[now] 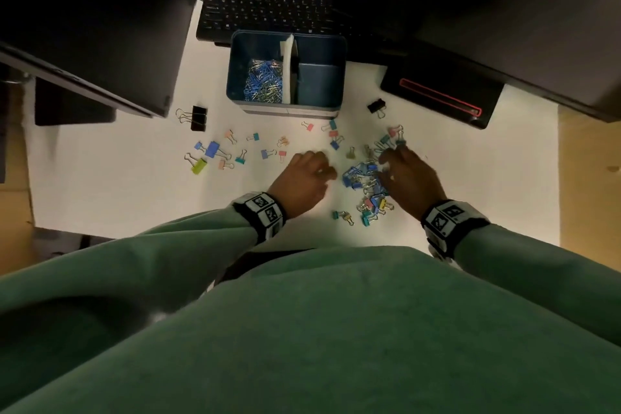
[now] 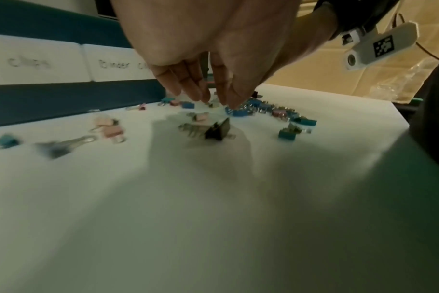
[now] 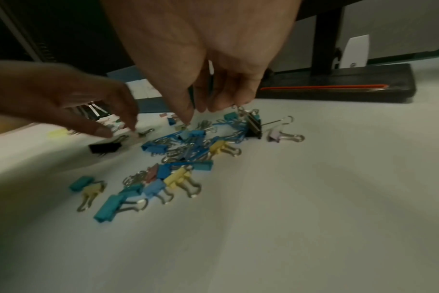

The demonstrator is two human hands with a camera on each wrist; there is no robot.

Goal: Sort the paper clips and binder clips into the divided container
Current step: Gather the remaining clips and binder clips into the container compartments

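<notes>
At six o'clock from the divided container (image 1: pixel 286 72), both hands hover over the clip pile (image 1: pixel 364 178): left hand (image 1: pixel 307 175) loosely curled, empty; right hand (image 1: pixel 408 176) pinching a black binder clip (image 3: pixel 253 123).

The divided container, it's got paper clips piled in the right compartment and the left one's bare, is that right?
Not quite. In the head view the divided container has the paper clips piled in its left compartment; the right one is bare.

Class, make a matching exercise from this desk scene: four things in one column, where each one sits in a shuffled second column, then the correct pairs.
Things
1. paper clips
2. keyboard
3. lime binder clip
4. right hand

Places
A. behind the container
B. over the mixed clip pile
C. container's left compartment
D. far left of the scattered clips

Pairs: 1-C, 2-A, 3-D, 4-B
</notes>
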